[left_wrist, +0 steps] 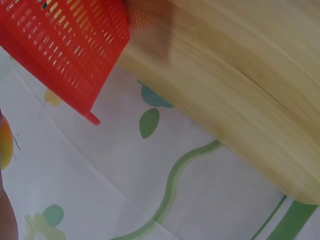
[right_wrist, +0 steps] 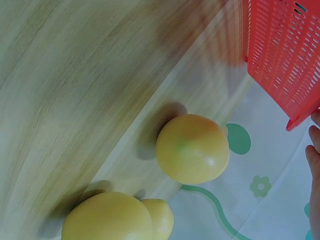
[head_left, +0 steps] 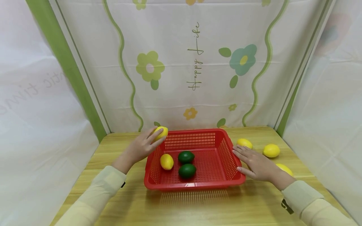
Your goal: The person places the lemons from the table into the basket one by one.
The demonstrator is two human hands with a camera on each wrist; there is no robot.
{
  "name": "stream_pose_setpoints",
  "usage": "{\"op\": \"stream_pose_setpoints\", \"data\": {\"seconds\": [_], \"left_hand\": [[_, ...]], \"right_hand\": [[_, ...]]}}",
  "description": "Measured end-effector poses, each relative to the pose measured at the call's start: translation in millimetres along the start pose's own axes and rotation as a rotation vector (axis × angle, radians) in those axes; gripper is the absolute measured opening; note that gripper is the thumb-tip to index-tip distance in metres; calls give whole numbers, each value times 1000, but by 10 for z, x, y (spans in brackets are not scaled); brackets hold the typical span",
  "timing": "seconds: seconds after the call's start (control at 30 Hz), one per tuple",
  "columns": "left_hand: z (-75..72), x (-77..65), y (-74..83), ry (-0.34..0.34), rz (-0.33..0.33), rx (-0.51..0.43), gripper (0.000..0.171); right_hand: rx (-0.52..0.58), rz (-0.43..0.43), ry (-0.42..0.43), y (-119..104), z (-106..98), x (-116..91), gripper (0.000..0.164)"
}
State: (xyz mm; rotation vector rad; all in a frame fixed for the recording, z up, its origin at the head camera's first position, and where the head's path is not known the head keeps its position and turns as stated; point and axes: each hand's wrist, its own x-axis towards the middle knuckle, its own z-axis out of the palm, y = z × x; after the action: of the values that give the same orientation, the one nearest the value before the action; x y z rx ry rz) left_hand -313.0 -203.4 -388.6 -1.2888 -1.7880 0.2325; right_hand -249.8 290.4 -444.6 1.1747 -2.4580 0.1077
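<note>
In front of you, past the far edge of the table point(head_left: 198, 213), hangs a white curtain point(head_left: 175, 31) printed with sideways "Happy Life" lettering point(head_left: 195, 56), a green flower point(head_left: 150, 66) to its left, a blue flower point(head_left: 243, 59) to its right and an orange flower point(head_left: 190, 113) below. Wavy green lines point(head_left: 122, 44) run down both sides of that print. White sheets point(head_left: 34, 135) flank you left and right, the left one bearing faint script point(head_left: 28, 89) beside a green band point(head_left: 68, 67), the right one a blurred red flower point(head_left: 332, 34).

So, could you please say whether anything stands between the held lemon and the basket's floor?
Possibly the basket rim: the lemon overlaps its far-left corner in the head view, height unclear. Nothing else visible is in the way.
</note>
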Motion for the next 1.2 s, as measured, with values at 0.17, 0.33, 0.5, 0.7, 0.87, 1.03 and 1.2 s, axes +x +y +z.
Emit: {"op": "stream_pose_setpoints", "data": {"seconds": [0.17, 0.33, 0.5, 0.7, 0.87, 1.03, 1.2], "left_hand": [[53, 54, 35, -12, 22, -19, 40], [117, 97, 73, -18, 36, -15, 41], [191, 145, 117, -2, 37, -32, 40], [271, 202, 169, -9, 46, -95, 34], [319, 238, 200, -26, 46, -154, 56], [364, 246, 217, -49, 35, -180, 56], [402, 253, 225, -61, 24, -213, 55]], "right_hand": [[1, -1, -2, 1, 0, 0, 65], [-2, 0, -1, -2, -3, -3, 65], [1, -4, 6, -4, -8, 5, 64], [4, 1, 2, -5, -5, 11, 64], [3, 4, -1, -2, 1, 4, 64], [8, 5, -4, -1, 4, 8, 65], [11, 6, -4, 3, 8, 1, 65]]}}
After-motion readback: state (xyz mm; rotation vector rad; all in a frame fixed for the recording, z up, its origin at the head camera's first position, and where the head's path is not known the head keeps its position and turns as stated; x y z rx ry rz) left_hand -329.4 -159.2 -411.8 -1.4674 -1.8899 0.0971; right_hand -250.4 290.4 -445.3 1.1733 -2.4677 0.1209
